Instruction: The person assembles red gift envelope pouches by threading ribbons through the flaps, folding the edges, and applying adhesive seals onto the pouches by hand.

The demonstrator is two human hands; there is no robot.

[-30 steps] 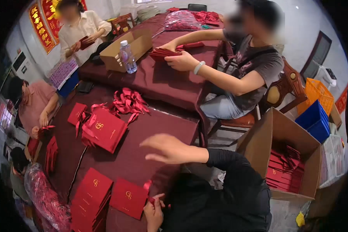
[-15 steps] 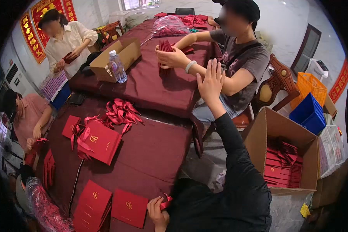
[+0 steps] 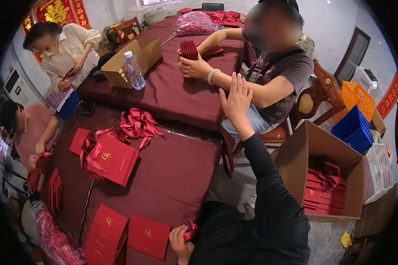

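Note:
My left hand [image 3: 181,245] is at the table's near edge, its fingers curled on a red ribbon [image 3: 191,232] beside a flat red gift bag [image 3: 148,236] with a gold logo. Part of that grip is hidden. My right hand [image 3: 237,101] is raised with fingers stretched out and holds nothing. It appears in front of the forearm of a co-worker [image 3: 276,66], who holds a stack of red folded bags [image 3: 189,50] in both hands. Left of the flat bag lies a stack of red gift bags [image 3: 105,234].
Red bags [image 3: 115,159] and a heap of ribbons [image 3: 139,125] lie on the maroon-covered table [image 3: 177,168]. A cardboard box [image 3: 292,176] of red bags stands on the floor at right. A water bottle [image 3: 134,70] stands by a long box [image 3: 148,57]. Two other people work at left.
My right hand has shifted slightly left and down, still spread. The seated co-worker's head has turned more this way, and the person in white bends lower. My left hand stays in place.

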